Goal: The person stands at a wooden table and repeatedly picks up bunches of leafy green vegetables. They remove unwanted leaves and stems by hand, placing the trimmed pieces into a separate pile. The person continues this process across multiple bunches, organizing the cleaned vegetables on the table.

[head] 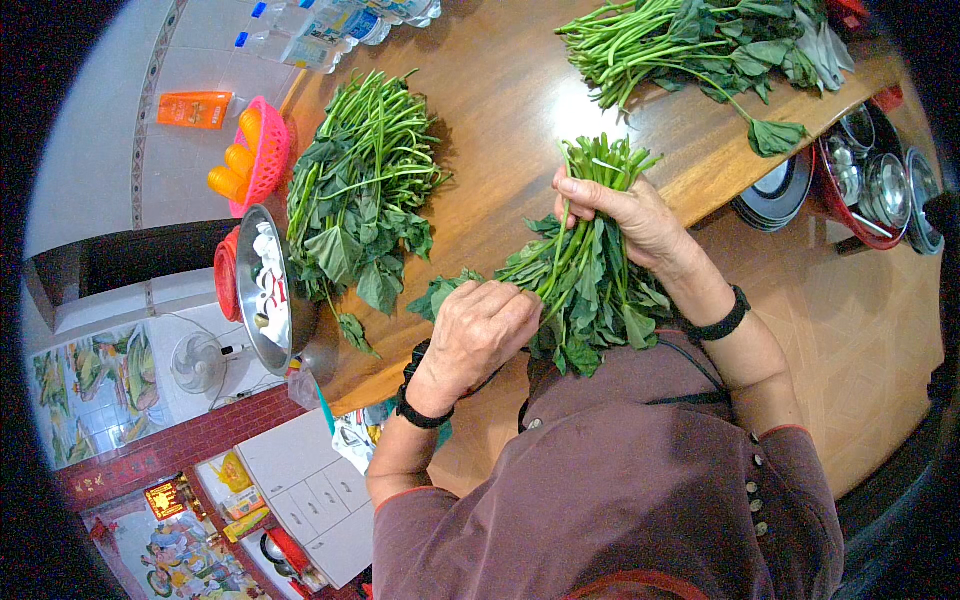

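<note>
A bunch of leafy green stems (592,247) is gathered upright in my right hand (626,217), which closes around it just below the cut ends, with the leaves hanging toward my lap. Lower and to the left, my left hand (484,330) has its fingers curled on some leaves and stems at the side of the same bunch. On the wooden table (495,150), one pile of leafy greens (367,180) lies to the left. Another pile of greens (675,52) lies at the far right, with one stem and leaf reaching toward the table's edge.
Plastic water bottles (322,34) lie at the far left. A pink basket (271,157) with orange items, a steel bowl (283,300) and a red container (227,274) line the left edge. Beyond the right edge, lower down, are stacked plates (776,195) and a red basin (862,221) of metal bowls.
</note>
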The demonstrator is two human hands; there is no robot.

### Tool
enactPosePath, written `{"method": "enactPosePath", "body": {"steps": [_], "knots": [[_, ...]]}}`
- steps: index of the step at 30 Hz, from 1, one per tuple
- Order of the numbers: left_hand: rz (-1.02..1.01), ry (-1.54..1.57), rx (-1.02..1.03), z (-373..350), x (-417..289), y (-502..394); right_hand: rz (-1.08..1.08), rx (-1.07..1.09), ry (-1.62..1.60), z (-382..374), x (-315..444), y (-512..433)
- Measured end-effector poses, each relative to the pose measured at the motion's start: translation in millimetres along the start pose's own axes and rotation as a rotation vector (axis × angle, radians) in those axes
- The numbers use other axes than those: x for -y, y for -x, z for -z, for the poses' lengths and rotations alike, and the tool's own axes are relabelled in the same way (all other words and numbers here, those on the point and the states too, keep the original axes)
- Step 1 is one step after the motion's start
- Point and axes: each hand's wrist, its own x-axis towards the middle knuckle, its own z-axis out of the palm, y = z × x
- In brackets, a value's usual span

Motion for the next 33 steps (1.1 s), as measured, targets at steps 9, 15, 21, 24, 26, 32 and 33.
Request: {"method": "enactPosePath", "body": {"steps": [9,15,21,24,26,32,33], "knots": [[0.141,-0.125,-0.221,42.4,43.8,-13.7,-0.028,0.043,-0.069,3.9,-2.6,0.0],[0.390,-0.515,-0.455,75.0,147.2,-26.3,0.011,0.037,-0.040,3.9,-5.0,-1.4],[0.284,-0.605,-0.396,53.5,190.8,-32.8,-0.028,0.033,-0.022,2.1,0.1,0.9],[0.269,-0.545,-0.458,52.7,182.9,-37.3,-0.027,0.060,-0.023,1.3,1.2,1.3],[0.266,-0.568,-0.450,56.7,166.2,-39.2,-0.021,0.083,-0.052,1.1,0.4,0.6],[0.309,-0.162,-0.524,41.6,82.2,-41.5,-0.042,0.077,-0.100,3.0,-0.9,0.0],[0.324,-0.033,-0.531,33.2,68.4,-42.6,-0.043,0.063,-0.073,3.4,-0.2,0.9]]}}
